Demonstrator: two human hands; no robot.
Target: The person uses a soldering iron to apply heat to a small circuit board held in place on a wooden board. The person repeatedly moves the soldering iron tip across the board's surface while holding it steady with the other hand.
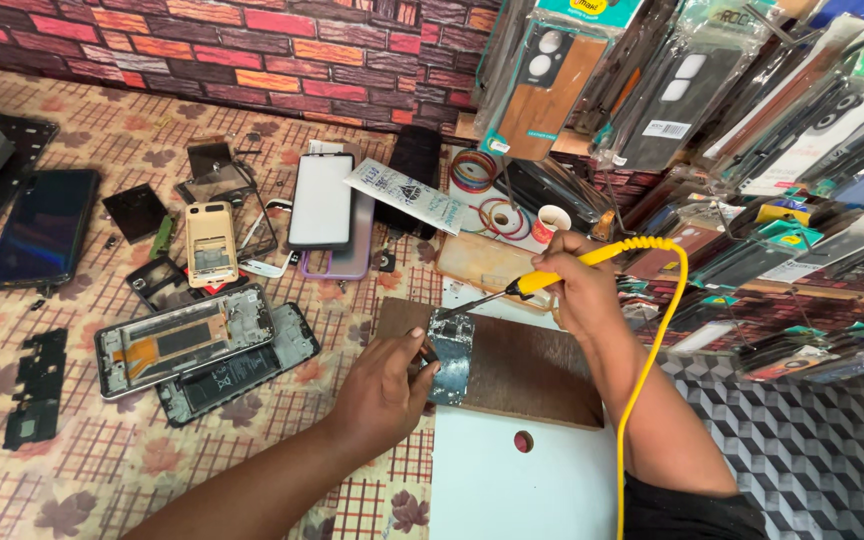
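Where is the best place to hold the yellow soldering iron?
Hold the soldering iron on its yellow handle, from the right, as the right hand does. The thin metal tip points left onto the circuit board, so fingers belong behind it.

I see my right hand (580, 290) holding a yellow soldering iron (532, 284) to the circuit board (451, 355) my left hand (384, 390) steadies on a wooden block (522, 370).

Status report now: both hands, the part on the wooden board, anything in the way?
Right hand grips yellow soldering iron, tip on circuit board. Left hand steadies that board on wooden board. Yellow cord hangs beside right forearm; nothing blocks the tip.
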